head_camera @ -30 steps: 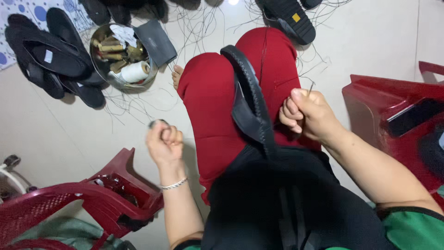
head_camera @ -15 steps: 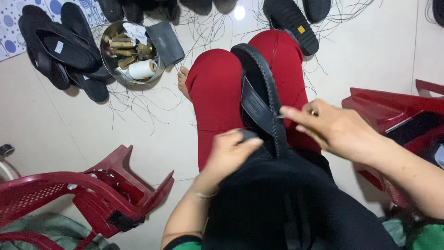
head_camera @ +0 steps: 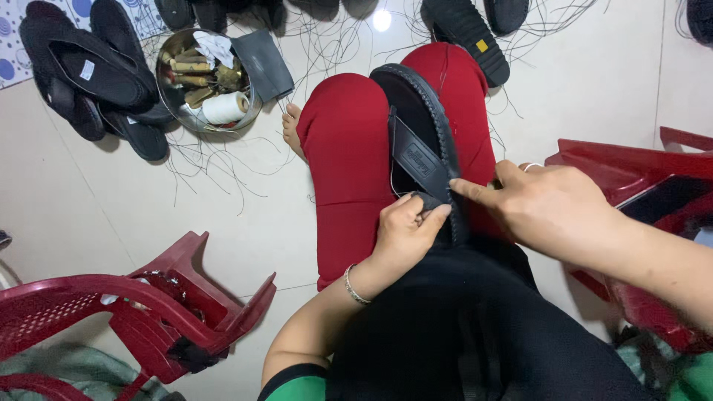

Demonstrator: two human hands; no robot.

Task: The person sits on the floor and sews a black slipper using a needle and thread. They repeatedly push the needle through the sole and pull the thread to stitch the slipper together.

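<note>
We see 1 black sandal (head_camera: pixel 427 126) lying along the red-clad lap. Our left hand (head_camera: pixel 405 230) pinches the sandal's strap end at its near edge; our right hand (head_camera: pixel 553 204) pinches beside it, perhaps holding a thread, though that is unclear.

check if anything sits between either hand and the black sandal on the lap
Nothing visible does. The left hand grips the black sandal at its strap end, and the right hand pinches the same spot, both touching it directly on the red-trousered knees.
</note>
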